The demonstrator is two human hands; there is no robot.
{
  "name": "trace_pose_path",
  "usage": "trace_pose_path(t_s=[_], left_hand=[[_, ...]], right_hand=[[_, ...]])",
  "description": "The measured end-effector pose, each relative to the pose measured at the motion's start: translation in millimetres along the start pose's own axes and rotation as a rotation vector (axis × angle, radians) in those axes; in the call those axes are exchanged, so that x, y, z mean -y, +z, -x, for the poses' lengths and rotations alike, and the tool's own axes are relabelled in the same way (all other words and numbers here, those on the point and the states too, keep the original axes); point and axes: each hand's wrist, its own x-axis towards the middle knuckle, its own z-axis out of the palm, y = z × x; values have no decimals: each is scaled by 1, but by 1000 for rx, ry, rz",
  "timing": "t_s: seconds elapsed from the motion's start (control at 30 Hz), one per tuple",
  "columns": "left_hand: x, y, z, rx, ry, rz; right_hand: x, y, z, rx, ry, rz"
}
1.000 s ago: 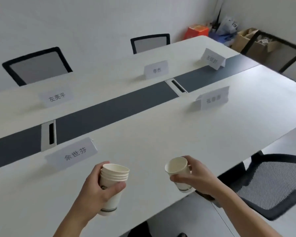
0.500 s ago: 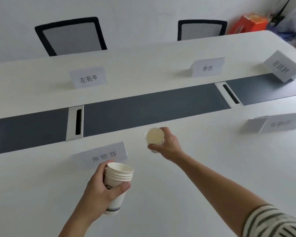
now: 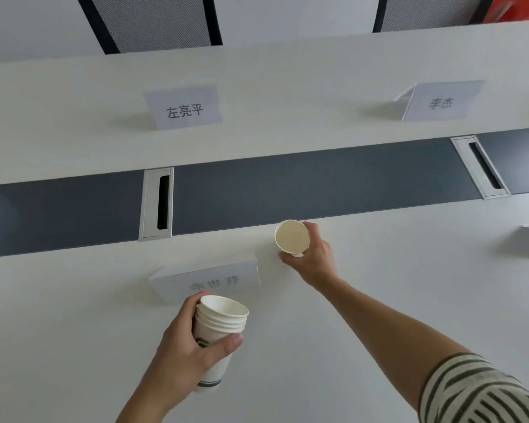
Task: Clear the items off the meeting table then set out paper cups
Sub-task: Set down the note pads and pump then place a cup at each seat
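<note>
**Paper cups in both hands over the meeting table**

Paper cup (image 3: pixel 291 237), single and empty, sits in the curled fingers (image 3: pixel 313 232) of the right hand (image 3: pixel 313 261), thumb under its near side, just short of the dark centre strip (image 3: pixel 303 184); whether its base touches the table (image 3: pixel 409 270) I cannot tell. The left hand (image 3: pixel 185 346) wraps a stack of cups (image 3: pixel 219 331), thumb across the front over a dark logo too small to read, a grey band near the base. Right behind the stack stands a name card (image 3: pixel 208 280), its print blurred. Across the strip, two more cards read 左亮平 (image 3: pixel 184 109) and 李杰 (image 3: pixel 442 102). A striped sleeve (image 3: pixel 477 392) covers the right upper arm.
</note>
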Motion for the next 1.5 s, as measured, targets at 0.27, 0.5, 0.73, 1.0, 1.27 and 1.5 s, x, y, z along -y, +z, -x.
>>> trace_pose_path(t_s=[0.27,0.5,0.73,1.0,1.27,1.5], left_hand=[[-24,11,-11,81,82,-45],[-45,38,1,156,198,-115],[-62,91,44,336,357,-268],[-49,163,133,575,619,-477],[-28,237,220,817,772,-639],[-40,327,260,1046,881,-710]], right_hand=[[-10,-16,13,18,36,77],[-8,-78,84,-11,137,-22],[-2,-125,195,85,170,-312],[-37,-149,343,-168,291,-529],[-93,-179,497,-476,294,-824],[-137,-203,561,-646,268,-859]])
